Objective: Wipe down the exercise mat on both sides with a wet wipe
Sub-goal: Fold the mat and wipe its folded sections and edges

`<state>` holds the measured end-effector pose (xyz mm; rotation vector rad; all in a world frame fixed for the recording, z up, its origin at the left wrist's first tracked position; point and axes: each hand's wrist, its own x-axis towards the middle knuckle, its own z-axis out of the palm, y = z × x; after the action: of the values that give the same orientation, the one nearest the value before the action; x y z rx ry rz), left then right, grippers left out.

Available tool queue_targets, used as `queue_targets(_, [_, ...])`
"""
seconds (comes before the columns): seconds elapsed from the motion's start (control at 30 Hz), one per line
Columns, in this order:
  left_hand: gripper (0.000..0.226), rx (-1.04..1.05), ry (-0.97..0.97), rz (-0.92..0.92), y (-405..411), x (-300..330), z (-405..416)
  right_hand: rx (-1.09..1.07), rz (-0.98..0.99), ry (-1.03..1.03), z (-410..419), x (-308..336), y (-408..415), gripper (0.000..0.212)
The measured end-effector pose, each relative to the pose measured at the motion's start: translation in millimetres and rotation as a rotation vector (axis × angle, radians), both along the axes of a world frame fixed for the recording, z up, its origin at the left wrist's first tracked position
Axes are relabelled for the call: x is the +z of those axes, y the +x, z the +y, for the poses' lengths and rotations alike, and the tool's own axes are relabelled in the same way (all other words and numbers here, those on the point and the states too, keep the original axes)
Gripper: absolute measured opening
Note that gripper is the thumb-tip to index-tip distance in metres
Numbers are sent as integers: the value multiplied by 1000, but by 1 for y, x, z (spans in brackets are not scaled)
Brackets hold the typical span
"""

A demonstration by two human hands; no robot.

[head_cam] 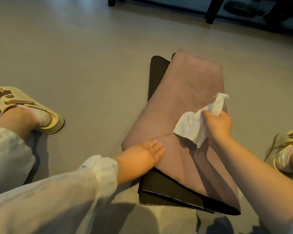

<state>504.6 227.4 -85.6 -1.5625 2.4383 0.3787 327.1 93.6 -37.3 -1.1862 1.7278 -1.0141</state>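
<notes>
A folded exercise mat (184, 98) lies on the floor between my feet, its dusty-pink face up and its black underside showing at the near and far left edges. My left hand (149, 153) rests flat on the mat's near left part, fingers straight. My right hand (218, 125) is raised a little above the mat's right side and grips a crumpled white wet wipe (193, 127), which hangs down to the left and sticks out above the fist.
My left foot in a beige slipper (24, 108) stands on the grey floor at left; my right slipper (287, 149) is at the right edge. Black furniture legs (213, 10) and dark shelving stand at the far top right.
</notes>
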Motion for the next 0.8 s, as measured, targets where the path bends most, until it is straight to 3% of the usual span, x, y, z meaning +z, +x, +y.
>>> queue_targets(0.07, [59, -104, 57, 38, -31, -3, 20, -6, 63, -91, -3, 8, -2, 10])
queue_targets(0.17, [49, -174, 182, 36, -59, -24, 49, 84, 345, -323, 7, 13, -2, 15])
queue_targets(0.27, [46, -139, 240, 135, -62, -27, 49, 475, 727, -487, 26, 4, 2, 21])
queue_targets(0.3, [49, -101, 215, 308, -60, -20, 40, 657, 832, -478, 31, -4, 3, 25])
queue_targets(0.37, [53, 221, -86, 606, -46, -3, 25, 927, 930, -387, 46, -24, 7, 32])
queue_targets(0.4, [44, 232, -242, 579, -32, 0, 19, 999, 894, -328, 54, -33, 8, 37])
queue_targets(0.47, [30, 107, -280, 475, -5, 7, 14, 1122, 854, -272, 69, -52, 7, 50])
queue_targets(0.5, [27, 152, -302, 481, 11, 1, 12, 1189, 891, -281, 76, -60, 6, 55])
queue_targets(0.57, [25, 509, -243, 637, 37, -9, 0, 1285, 957, -276, 86, -71, 6, 57])
queue_targets(0.63, [41, 744, -164, 746, 49, -22, -15, 1321, 980, -244, 91, -76, 12, 50])
queue_targets(0.73, [74, 882, 225, 944, 50, -36, -31, 1287, 1011, -195, 82, -82, 25, 51])
queue_targets(0.8, [81, 883, 392, 1005, 47, -44, -36, 1231, 1022, -173, 66, -87, 34, 49])
